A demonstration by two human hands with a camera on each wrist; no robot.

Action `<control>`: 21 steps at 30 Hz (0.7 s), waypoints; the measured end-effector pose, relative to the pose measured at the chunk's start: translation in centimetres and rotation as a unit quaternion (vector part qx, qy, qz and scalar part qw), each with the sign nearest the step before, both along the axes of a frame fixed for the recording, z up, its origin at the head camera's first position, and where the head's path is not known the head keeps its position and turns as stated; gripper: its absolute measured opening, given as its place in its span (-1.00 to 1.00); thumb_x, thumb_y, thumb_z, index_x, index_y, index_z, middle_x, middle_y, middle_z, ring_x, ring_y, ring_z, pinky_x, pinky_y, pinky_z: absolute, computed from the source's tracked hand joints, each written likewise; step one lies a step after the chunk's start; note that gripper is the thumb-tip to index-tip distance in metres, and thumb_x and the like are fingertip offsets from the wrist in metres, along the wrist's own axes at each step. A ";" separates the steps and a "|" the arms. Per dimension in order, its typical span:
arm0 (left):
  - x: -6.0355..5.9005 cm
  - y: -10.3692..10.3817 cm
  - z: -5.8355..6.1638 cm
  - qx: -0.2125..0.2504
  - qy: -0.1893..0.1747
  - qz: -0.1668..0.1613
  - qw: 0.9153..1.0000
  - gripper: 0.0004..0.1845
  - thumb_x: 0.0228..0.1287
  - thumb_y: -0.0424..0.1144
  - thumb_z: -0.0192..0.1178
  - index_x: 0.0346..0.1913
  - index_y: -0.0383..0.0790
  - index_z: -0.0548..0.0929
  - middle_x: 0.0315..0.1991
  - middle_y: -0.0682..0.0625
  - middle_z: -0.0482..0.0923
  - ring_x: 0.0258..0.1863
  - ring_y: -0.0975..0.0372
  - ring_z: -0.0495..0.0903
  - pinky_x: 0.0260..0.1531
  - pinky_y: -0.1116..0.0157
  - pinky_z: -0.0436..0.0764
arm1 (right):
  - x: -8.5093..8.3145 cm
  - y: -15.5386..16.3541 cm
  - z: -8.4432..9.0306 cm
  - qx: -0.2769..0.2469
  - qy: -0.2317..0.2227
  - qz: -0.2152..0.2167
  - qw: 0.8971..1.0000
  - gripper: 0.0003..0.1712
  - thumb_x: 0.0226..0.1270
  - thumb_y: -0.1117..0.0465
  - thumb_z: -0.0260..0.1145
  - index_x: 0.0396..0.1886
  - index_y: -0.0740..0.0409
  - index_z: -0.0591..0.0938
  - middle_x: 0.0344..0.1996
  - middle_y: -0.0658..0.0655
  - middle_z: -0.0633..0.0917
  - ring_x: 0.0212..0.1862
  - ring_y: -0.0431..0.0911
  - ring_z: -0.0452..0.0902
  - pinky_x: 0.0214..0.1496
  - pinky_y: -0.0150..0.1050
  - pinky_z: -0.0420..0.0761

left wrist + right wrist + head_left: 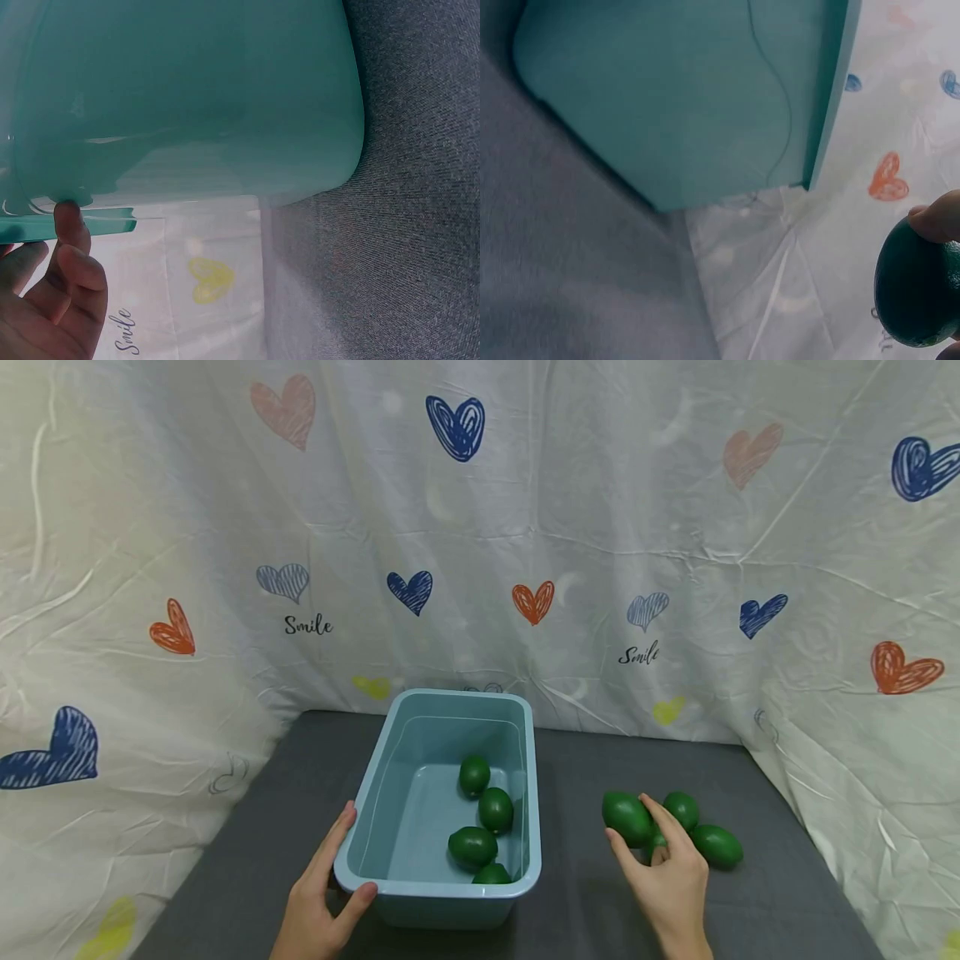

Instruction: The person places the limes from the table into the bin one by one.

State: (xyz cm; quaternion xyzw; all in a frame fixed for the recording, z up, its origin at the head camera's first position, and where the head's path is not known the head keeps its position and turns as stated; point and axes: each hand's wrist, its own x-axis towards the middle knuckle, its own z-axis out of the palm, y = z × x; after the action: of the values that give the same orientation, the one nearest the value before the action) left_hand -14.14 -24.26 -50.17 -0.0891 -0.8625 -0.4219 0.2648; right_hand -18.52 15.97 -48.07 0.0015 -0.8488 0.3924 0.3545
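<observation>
In the head view, my right hand (671, 877) pinches a dark green lime (627, 817) between thumb and fingers, right of the bin. The same lime (911, 289) shows at the right edge of the right wrist view, raised off the table. Close by, other limes (716, 846) lie on the cloth, one partly hidden behind the fingers. My left hand (324, 889) grips the near left corner of a light blue plastic bin (437, 888), its fingers along the rim. Inside the bin, several limes (472, 847) rest toward the right side.
A dark grey cloth (577, 910) covers the table. Behind and at both sides hangs a white curtain (480, 527) printed with hearts and the word "Smile". The bin's right wall (652, 97) stands between the held lime and the limes inside.
</observation>
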 end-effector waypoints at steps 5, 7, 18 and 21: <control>0.0 0.0 -0.1 0.003 0.003 -0.001 1.000 -0.01 0.25 -0.31 0.48 0.70 0.01 0.22 0.62 -0.19 0.26 0.44 0.70 0.16 -0.04 0.67 0.46 | -0.2 -0.9 0.2 -0.007 0.008 0.018 1.000 -0.27 0.04 0.22 0.75 0.27 0.12 0.73 0.10 0.23 0.78 -0.82 -0.45 -0.01 -0.75 -0.39 0.18; 0.0 -0.1 -0.2 0.005 0.007 -0.003 1.000 0.00 0.24 -0.32 0.48 0.70 0.01 0.22 0.63 -0.19 0.26 0.47 0.68 0.15 0.10 0.69 0.39 | -0.2 -1.2 0.2 -0.012 0.011 0.026 1.000 -0.28 0.05 0.22 0.75 0.27 0.12 0.73 0.11 0.24 0.77 -0.82 -0.46 0.00 -0.76 -0.40 0.17; 0.3 -0.1 0.1 0.008 -0.007 -0.004 1.000 -0.03 0.30 -0.30 0.46 0.70 0.04 0.21 0.64 -0.15 0.25 0.37 0.69 0.23 -0.26 0.51 0.60 | -0.3 -2.4 0.2 -0.027 0.014 0.043 0.999 -0.27 0.03 0.24 0.75 0.26 0.15 0.73 0.12 0.24 0.77 -0.83 -0.47 -0.01 -0.78 -0.43 0.17; 0.3 -0.1 0.1 0.012 -0.015 -0.011 1.000 -0.04 0.33 -0.29 0.44 0.71 0.05 0.19 0.64 -0.16 0.23 0.32 0.70 0.24 -0.40 0.36 0.63 | -0.3 -2.5 0.2 -0.030 0.013 0.047 0.998 -0.27 0.03 0.24 0.75 0.26 0.15 0.73 0.13 0.25 0.77 -0.82 -0.48 -0.01 -0.78 -0.43 0.17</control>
State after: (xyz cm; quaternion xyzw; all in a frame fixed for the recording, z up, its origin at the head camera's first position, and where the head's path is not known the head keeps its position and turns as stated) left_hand -13.84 -24.34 -50.09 -0.0896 -0.8602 -0.4362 0.2484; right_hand -18.84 13.43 -47.86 0.0359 -0.8308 0.4335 0.3470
